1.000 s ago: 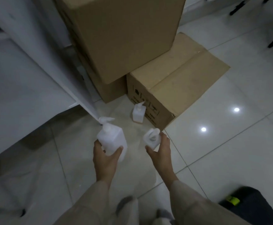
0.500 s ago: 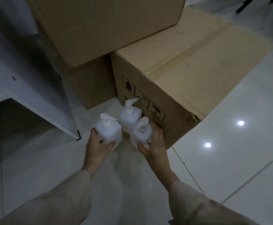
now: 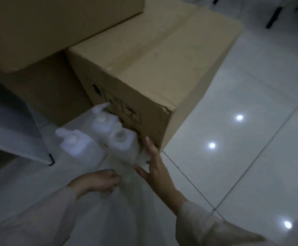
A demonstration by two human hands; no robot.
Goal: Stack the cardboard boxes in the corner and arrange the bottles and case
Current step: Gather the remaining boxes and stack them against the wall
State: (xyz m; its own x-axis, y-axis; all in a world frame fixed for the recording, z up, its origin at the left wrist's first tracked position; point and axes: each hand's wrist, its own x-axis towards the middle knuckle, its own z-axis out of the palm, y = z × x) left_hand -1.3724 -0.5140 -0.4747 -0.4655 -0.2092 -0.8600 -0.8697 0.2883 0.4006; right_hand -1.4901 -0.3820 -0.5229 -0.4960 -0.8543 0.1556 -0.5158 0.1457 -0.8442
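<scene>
— Where's the left hand?
— Low, coming in from eight o'clock. Knuckles up, fingers loosely curled, gripping nothing.
— And the right hand?
— It reaches in from five o'clock and points toward eleven. Fingers straight and together, thumb splayed toward nine.
— The arms?
— Both angle inward, pale sleeves down to the wrists. The hands are near each other, not touching.

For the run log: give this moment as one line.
bottles: three upright on floor by box | left hand: loosely curled, empty | right hand: open, beside right bottle
</scene>
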